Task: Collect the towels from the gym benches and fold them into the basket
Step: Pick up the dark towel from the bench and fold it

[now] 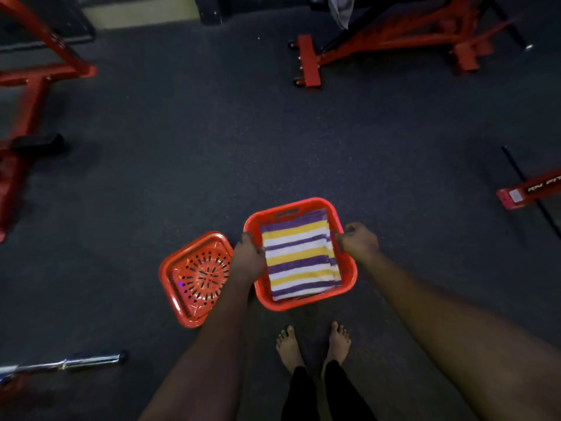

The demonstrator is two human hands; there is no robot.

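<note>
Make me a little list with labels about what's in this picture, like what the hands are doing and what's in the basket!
place: gym floor, dark, with red equipment around
basket: red basket on the floor
in basket: folded striped towel, purple, yellow and white
left hand: left hand gripping the basket's left rim
right hand: right hand gripping the right rim
beside basket: red perforated lid, lying to the left
feet: bare, just behind the basket
</note>
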